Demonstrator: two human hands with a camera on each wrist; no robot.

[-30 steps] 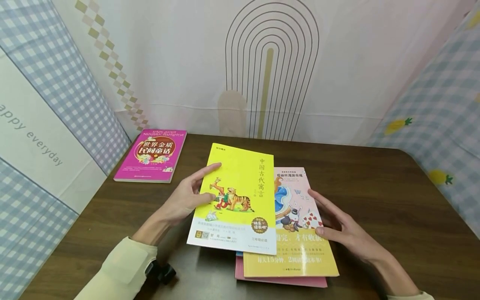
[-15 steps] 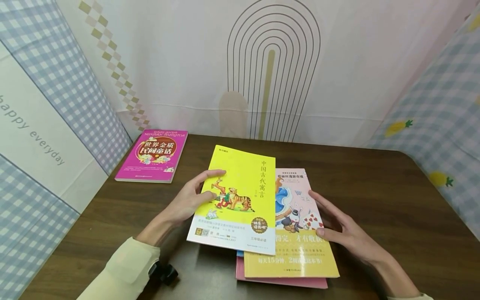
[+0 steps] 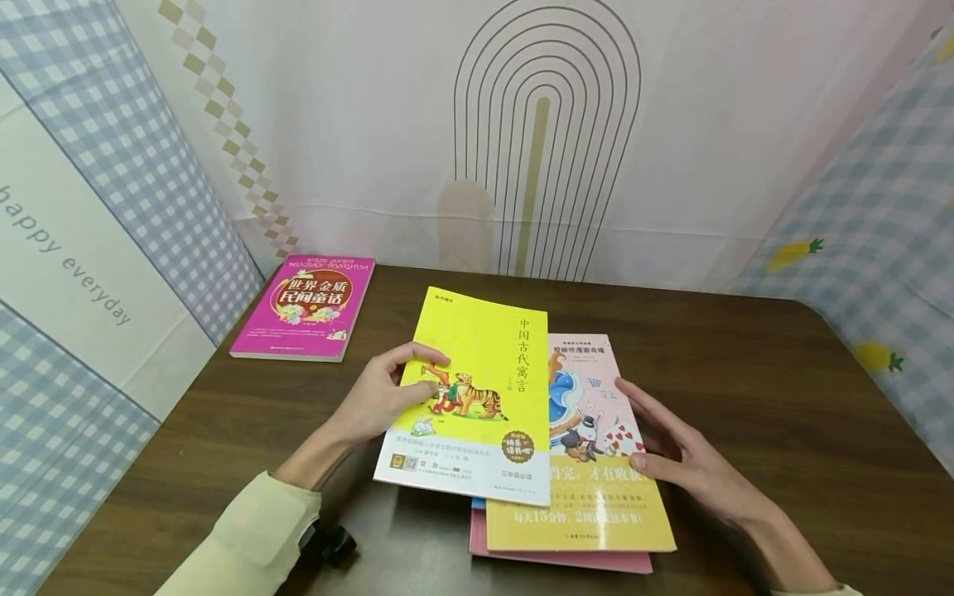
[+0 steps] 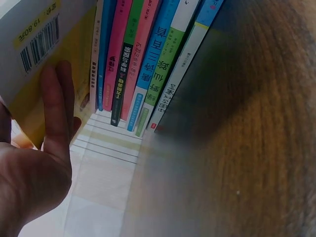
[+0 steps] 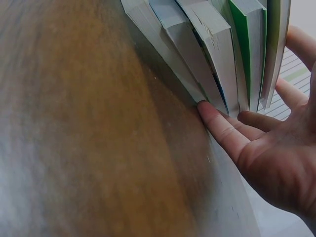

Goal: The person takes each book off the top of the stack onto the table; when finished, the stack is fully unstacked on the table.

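My left hand holds a yellow paperback book by its left edge, thumb on the cover with its deer and tiger picture. In the left wrist view, fingers lie against its back cover, beside the barcode. The book is tilted and overlaps a stack of books, whose top one is a pink and yellow paperback. At the stack's right side rests my right hand, thumb at the top cover's edge. Its fingers touch the page edges in the right wrist view.
A magenta book lies flat at the back left of the dark wooden table. Several coloured spines of the stack show in the left wrist view. Patterned cloth hangs behind the table and at both sides.
The left index finger has slid down the yellow cover a little and bent more. The yellow book has dipped slightly at its top. The right hand stays at the stack.
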